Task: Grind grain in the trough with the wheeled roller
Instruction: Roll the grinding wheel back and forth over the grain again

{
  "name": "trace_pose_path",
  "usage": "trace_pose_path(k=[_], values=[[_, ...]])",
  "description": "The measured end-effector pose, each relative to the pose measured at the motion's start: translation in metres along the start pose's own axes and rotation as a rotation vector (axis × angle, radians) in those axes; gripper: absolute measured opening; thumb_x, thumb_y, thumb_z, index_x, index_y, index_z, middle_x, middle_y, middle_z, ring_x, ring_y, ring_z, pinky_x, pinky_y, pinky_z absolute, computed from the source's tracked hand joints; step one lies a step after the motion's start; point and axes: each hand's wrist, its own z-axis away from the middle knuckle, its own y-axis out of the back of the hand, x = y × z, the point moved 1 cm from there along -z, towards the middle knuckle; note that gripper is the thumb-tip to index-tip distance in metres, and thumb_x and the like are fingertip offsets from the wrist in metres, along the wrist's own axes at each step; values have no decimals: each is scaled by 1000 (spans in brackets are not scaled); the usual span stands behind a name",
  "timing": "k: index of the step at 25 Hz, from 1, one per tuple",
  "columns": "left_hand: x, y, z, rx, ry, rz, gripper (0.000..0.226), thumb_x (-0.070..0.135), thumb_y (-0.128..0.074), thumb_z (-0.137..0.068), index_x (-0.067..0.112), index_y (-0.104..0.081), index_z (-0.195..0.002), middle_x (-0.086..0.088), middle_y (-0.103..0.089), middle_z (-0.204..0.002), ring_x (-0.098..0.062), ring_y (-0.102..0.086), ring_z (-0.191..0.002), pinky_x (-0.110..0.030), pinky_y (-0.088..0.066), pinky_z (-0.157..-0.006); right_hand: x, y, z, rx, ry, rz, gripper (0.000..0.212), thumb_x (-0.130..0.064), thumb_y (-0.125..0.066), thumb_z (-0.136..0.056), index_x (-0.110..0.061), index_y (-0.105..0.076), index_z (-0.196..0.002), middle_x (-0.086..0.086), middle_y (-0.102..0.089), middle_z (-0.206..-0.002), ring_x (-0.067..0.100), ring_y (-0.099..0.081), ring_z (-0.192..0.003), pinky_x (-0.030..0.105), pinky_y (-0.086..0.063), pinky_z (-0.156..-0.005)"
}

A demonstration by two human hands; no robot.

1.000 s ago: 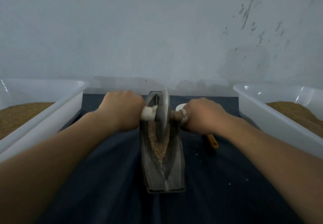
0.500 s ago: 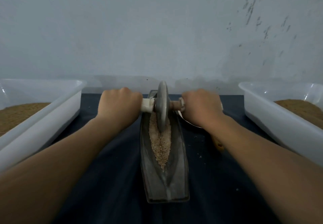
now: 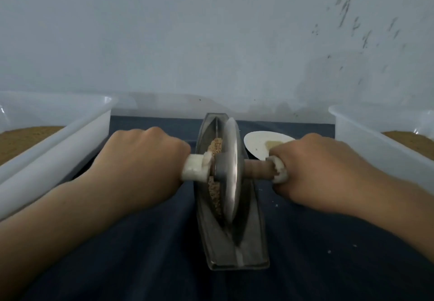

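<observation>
A narrow boat-shaped metal trough (image 3: 252,242) lies lengthwise on the dark cloth in front of me. Tan grain (image 3: 215,190) sits in its groove, partly hidden by the wheel. The wheeled roller (image 3: 231,171), a metal disc on a wooden axle, stands upright in the middle of the trough. My left hand (image 3: 143,160) grips the white-wrapped left handle. My right hand (image 3: 324,171) grips the right handle, whose brown shaft shows between fist and disc.
White plastic bins of brown grain flank the trough: one on the left (image 3: 58,150), one on the right (image 3: 375,141). A white scoop (image 3: 260,145) with a little powder lies just right of the trough, behind my right hand. A wall stands close behind.
The roller has rolled back from the trough's far end to its middle, toward me, with both hands still gripping the handles. The white scoop has come into view.
</observation>
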Motion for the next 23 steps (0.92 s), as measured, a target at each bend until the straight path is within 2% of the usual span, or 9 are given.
trace_pose_path(k=[3,6,9,12,13,16,18,21,23], values=[[5,-39,-36,-94,154,25,20,43,-55,-85,32,-46,-71,8,-41,-65,-15,-36,-52,-28,-26,-49,0,-32,-50,-116,-95,29,25,-39,-62,-75,-29,-44,-61,-9,-47,-55,11,-44,-47,22,-28,-44],[3,-58,-64,-112,266,115,9,34,-57,-88,27,-58,-82,3,-46,-71,-22,-48,-62,-32,-36,-56,6,-51,-96,-109,-139,11,27,-29,-63,-80,-28,-43,-61,-5,-48,-64,15,-43,-53,24,-26,-49],[5,-53,-58,-102,288,160,8,32,-57,-88,28,-55,-81,3,-48,-72,-22,-46,-62,-32,-36,-58,2,-43,-97,-116,-117,29,29,-26,-64,-81,-28,-42,-63,-3,-49,-66,15,-43,-55,25,-25,-48],[6,-30,-28,-102,212,114,16,37,-56,-84,31,-44,-75,8,-38,-64,-16,-34,-54,-30,-28,-52,-2,-23,-57,-222,-92,-59,22,-33,-63,-82,-28,-48,-67,-7,-53,-66,15,-51,-58,28,-42,-49],[6,-22,-16,-81,157,96,19,40,-57,-80,32,-42,-72,10,-34,-61,-14,-31,-51,-28,-25,-49,0,-16,-38,-215,-70,-72,16,-36,-62,-78,-31,-49,-70,-8,-51,-62,12,-49,-54,28,-40,-46],[-3,-4,8,1,37,42,23,48,-57,-58,35,-38,-61,14,-32,-51,-10,-25,-41,-19,-12,-44,5,0,4,34,-16,-19,11,-45,-46,-62,-37,-39,-67,-12,-29,-44,1,-27,-36,18,-11,-39],[-3,-10,1,-64,53,33,21,49,-55,-62,35,-39,-62,13,-37,-54,-12,-32,-45,-21,-14,-44,8,-2,-5,68,-9,12,12,-49,-44,-60,-42,-36,-63,-14,-24,-42,-1,-21,-35,15,-6,-41],[3,-36,-31,-106,202,50,12,45,-54,-82,34,-52,-77,9,-47,-69,-16,-43,-56,-28,-29,-51,7,-32,-49,-138,-96,-30,15,-40,-56,-75,-33,-48,-65,-11,-49,-55,10,-47,-48,22,-32,-44],[5,-46,-58,-99,240,36,11,40,-56,-87,31,-61,-85,3,-53,-74,-21,-51,-62,-31,-34,-54,11,-52,-76,-178,-163,-65,23,-36,-57,-86,-28,-50,-65,-7,-55,-63,14,-52,-56,24,-35,-48]])
